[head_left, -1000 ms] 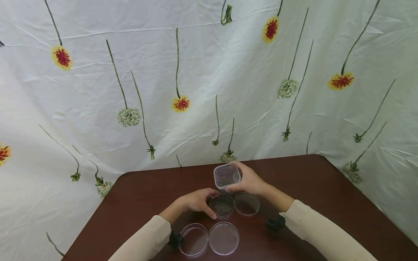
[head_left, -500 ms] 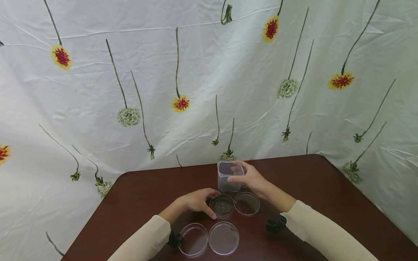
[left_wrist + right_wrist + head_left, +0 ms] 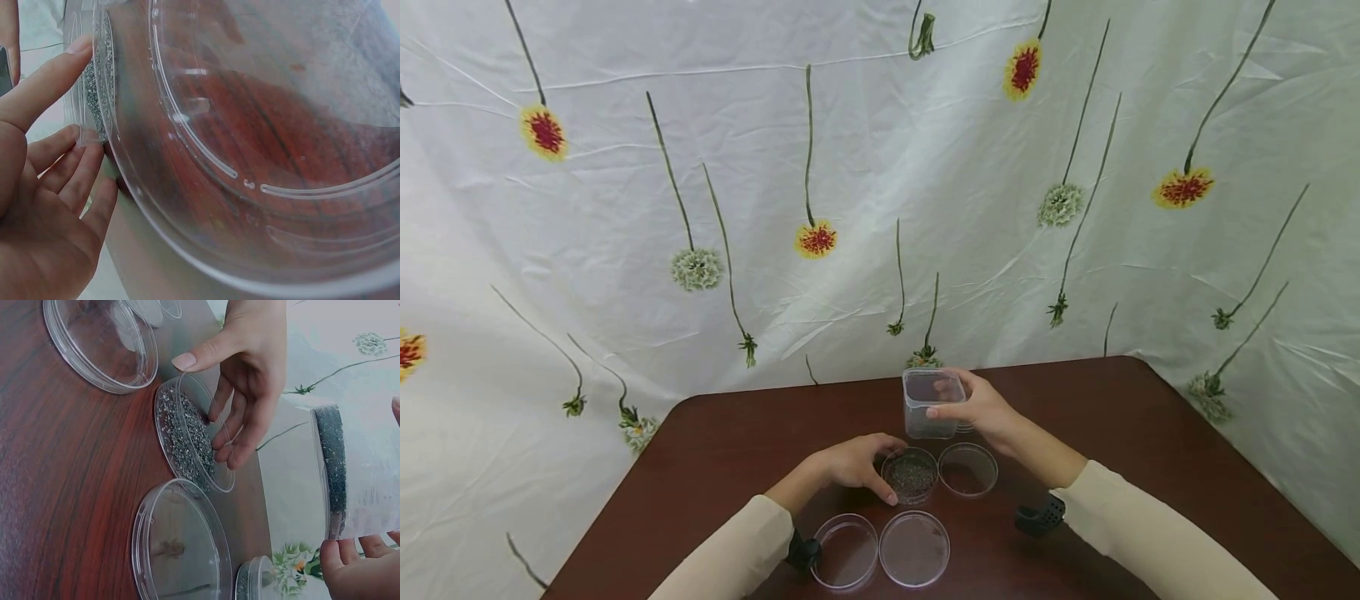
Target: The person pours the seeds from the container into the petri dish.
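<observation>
My left hand (image 3: pixel 855 462) rests beside a clear petri dish (image 3: pixel 217 486) of dark grey granules (image 3: pixel 181 434), its thumb and fingers curled around the rim. The dish stands on the table. Just behind it, my right hand (image 3: pixel 981 412) grips a clear square plastic tub (image 3: pixel 928 422) from the right side. The tub is upright, and a layer of dark granules (image 3: pixel 332 465) shows at its bottom in the right wrist view. In the left wrist view, my left hand's fingers (image 3: pixel 90 169) are at the wall of the granule-filled dish, behind a large dish in the foreground.
Another clear dish (image 3: pixel 967 496) stands directly right of the filled one. Two more, a left dish (image 3: pixel 844 588) and a right dish (image 3: pixel 914 586), lie nearer the front. Behind the tub is a dish holding dark material (image 3: pixel 244 581). Flowered cloth (image 3: pixel 865 167) hangs beyond the brown table (image 3: pixel 737 442).
The tub was tipped toward the filled dish a second ago; my right hand has turned it upright and shifted it slightly right. My left hand and the dishes stay put.
</observation>
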Demonstrator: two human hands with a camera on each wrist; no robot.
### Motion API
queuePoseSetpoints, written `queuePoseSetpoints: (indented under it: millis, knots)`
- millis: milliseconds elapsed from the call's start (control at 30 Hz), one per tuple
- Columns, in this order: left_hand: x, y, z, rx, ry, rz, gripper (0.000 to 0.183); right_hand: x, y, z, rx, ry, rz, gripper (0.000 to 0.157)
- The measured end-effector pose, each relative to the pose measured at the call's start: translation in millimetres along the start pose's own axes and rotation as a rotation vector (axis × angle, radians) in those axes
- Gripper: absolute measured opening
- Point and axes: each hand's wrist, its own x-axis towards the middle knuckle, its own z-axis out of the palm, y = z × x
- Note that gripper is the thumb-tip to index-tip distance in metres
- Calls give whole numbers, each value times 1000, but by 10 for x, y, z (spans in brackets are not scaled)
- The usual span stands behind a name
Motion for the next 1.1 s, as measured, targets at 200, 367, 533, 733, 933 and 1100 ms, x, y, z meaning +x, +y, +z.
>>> queuePoseSetpoints:
  millis: [200, 367, 533, 733, 933, 1100]
  knots:
    - [-1, -7, 7, 0, 2, -7, 79, -35, -36, -72, -47, -3, -12, 87]
    - [-6, -9, 12, 0, 8, -8, 78, -64, -39, -146, -60, -17, -26, 86]
    - [-3, -10, 10, 5, 9, -5, 78, -95, -30, -231, -76, -23, -26, 90]
    - [-5, -18, 7, 7, 12, -7, 79, -151, -45, -331, -88, -18, -48, 90]
    - [-5, -30, 5, 5, 4, 3, 78, -216, -32, -439, -104, -6, -45, 90]
    - [-3, -35, 10, 0, 7, -1, 78, -281, -37, -562, -122, -4, -61, 88]
